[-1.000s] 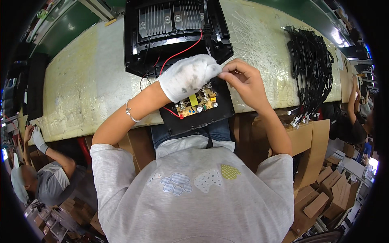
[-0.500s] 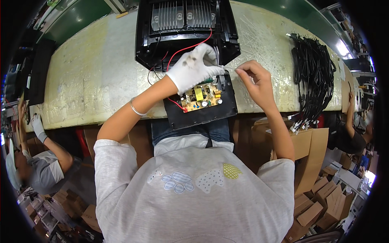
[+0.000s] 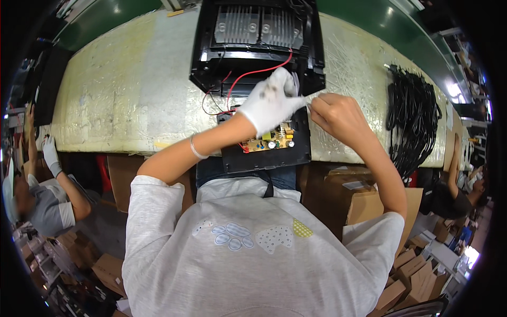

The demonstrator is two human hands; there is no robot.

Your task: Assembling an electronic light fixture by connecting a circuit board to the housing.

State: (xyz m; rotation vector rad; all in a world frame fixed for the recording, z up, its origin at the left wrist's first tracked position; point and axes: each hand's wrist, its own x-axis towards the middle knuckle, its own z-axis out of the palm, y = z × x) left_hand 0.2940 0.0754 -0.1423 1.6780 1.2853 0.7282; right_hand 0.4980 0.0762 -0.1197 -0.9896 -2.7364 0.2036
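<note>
Circuit board [image 3: 270,141]: yellow-green, small parts on top, lying flat on a black base plate [image 3: 264,156] at the near edge of the desk [image 3: 121,100]. Long axis runs left to right, right end tipped slightly far. Plate overhangs the desk edge toward the person.

Black housing [image 3: 257,45] sits just beyond the plate, open side up, ribbed metal heat sink [image 3: 259,26] at its far end. Long axis near to far. Red wire [image 3: 253,74] arcs from the right inside of the housing down toward the left end of the board; thin dark wires run beside it.

Left hand [image 3: 269,100]: white glove, over the seam between housing and board, fingers drawn together at the tips, pointing right. What they pinch cannot be made out.

Right hand [image 3: 338,113]: bare, just right of the left hand, thumb and forefinger pressed together on something thin and pale between the two hands. Tips of both hands nearly meet.

Bundle of black cords [image 3: 414,119] lies at the right of the desk, well apart from the board. Cardboard boxes [image 3: 369,203] below the desk, near right. Another person [image 3: 42,201] at far left, one gloved hand raised to the desk edge.
</note>
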